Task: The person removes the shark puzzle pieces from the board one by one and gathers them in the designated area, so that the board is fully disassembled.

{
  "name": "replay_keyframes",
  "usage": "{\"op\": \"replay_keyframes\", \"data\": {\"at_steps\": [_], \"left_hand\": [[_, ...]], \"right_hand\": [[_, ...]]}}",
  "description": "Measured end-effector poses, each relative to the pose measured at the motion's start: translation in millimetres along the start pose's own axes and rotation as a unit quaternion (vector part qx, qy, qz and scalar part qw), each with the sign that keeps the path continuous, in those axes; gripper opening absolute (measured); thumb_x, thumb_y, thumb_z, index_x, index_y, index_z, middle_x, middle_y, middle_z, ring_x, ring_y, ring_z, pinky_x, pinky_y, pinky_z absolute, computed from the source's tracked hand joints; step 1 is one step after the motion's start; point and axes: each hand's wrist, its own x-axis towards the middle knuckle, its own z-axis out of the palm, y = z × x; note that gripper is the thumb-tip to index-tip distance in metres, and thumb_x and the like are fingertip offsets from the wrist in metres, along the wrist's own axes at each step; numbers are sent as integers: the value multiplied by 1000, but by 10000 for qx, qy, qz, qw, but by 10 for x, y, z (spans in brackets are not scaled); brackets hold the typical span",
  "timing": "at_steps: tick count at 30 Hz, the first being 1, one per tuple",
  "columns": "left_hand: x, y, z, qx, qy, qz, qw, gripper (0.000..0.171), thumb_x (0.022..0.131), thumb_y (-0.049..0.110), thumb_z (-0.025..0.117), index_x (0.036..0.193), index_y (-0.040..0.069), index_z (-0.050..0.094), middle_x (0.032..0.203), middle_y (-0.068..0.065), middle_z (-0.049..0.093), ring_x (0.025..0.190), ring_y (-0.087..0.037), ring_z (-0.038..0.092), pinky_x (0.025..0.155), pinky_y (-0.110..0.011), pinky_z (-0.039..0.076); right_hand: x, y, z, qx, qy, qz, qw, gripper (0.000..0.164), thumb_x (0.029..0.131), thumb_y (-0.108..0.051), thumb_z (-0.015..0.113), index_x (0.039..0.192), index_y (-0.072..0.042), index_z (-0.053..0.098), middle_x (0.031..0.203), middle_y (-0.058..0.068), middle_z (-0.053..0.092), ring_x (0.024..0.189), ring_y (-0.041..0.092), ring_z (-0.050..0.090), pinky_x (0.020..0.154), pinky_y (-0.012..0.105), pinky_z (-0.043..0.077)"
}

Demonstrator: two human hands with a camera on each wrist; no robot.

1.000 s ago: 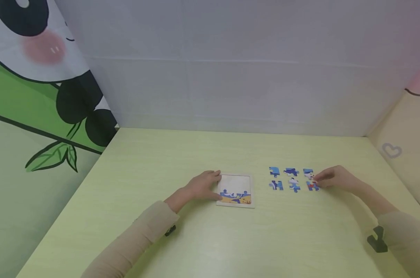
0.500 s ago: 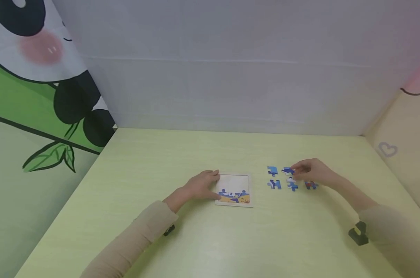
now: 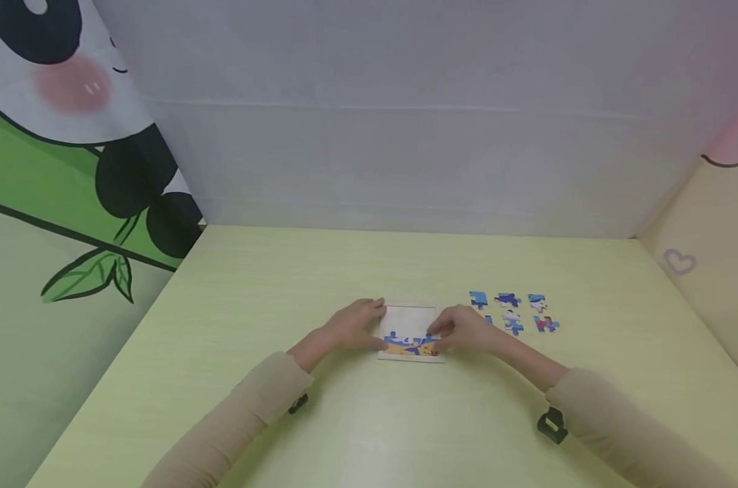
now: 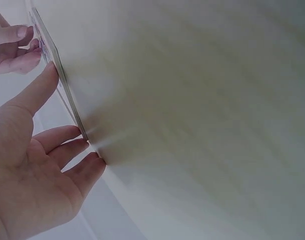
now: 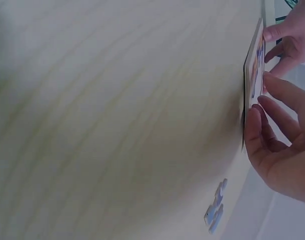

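Observation:
A small square jigsaw tray (image 3: pixel 411 360) lies on the table in the head view, with puzzle pieces showing a sandy-and-blue picture along its lower part. My left hand (image 3: pixel 352 327) rests at the tray's left side, thumb near the lower corner and fingers towards the upper corner. On the opposite side, my right hand (image 3: pixel 468 329) touches the lower right of the tray, its fingers bent; no loose piece shows in it. The right wrist view has the right hand (image 5: pixel 282 135) against the tray's edge. In the left wrist view, the left hand (image 4: pixel 37 160) touches the tray's rim with thumb and fingertips.
Several loose jigsaw pieces lie in two rows right of the tray, among them a blue piece (image 3: pixel 478 299) and a red-and-blue piece (image 3: pixel 547 324). One is partly hidden behind the right hand. A grey-white wall (image 3: pixel 405 169) stands behind the table.
My right hand has moved left from the loose pieces, passing above them, to the tray's right side. The loose pieces look unmoved. The left hand stays in place.

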Motion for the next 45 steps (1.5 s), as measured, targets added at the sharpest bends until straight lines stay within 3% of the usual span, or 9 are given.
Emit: {"op": "replay_keyframes", "data": {"at_steps": [7,13,19,25,33,37,41,45], "left_hand": [[-18,48,-18,49,32,-18,10000,70,77,37,71,131,1,46,143,-13,34,130,-31,32,106,-42,28],[13,165,18,270,163,-313,9990,70,74,45,70,124,-1,51,140,-16,37,127,-33,36,99,-44,37],[38,236,111,315,247,-818,9958,86,74,53,67,134,-2,40,144,-14,32,130,-32,31,99,-45,37],[41,252,127,310,277,-871,9953,87,74,53,67,135,-3,38,144,-14,31,131,-31,30,99,-45,37],[15,167,100,463,126,-207,9986,80,77,48,66,135,0,40,144,-15,31,132,-30,28,104,-42,32],[-8,144,97,365,-86,611,9974,64,81,36,66,132,3,45,143,-11,35,131,-28,31,105,-40,31],[-55,151,93,232,-292,1401,9894,48,83,21,65,127,4,53,137,-9,44,128,-26,37,104,-39,33],[-97,174,73,226,-385,1560,9868,43,84,18,64,124,5,55,133,-7,49,127,-24,38,103,-39,34]], "right_hand": [[18,-63,100,-147,179,352,9991,27,68,-9,77,95,-7,70,88,-1,63,78,13,54,68,25,47],[26,-90,82,-294,105,97,9995,25,66,-7,78,89,-6,69,81,-2,62,74,12,53,66,25,46],[37,-106,67,-363,-10,-42,9993,23,66,-6,78,85,-6,66,79,-1,61,72,13,52,65,24,45],[27,-126,72,-348,-16,78,9994,24,66,-6,78,86,-6,65,79,-1,60,73,13,52,66,24,46],[40,-114,66,-405,-22,42,9992,25,66,-6,78,87,-6,67,80,-1,61,74,12,53,68,24,47],[71,-108,42,-545,-133,-135,9983,23,65,-6,78,85,-5,66,77,-1,60,72,12,52,67,24,46],[96,-119,19,-671,-282,-282,9970,22,66,-6,78,83,-5,65,74,0,58,69,12,50,65,24,45],[101,-140,-4,-706,-380,-369,9961,21,66,-5,78,83,-4,64,74,2,58,69,12,49,64,24,44]]}}
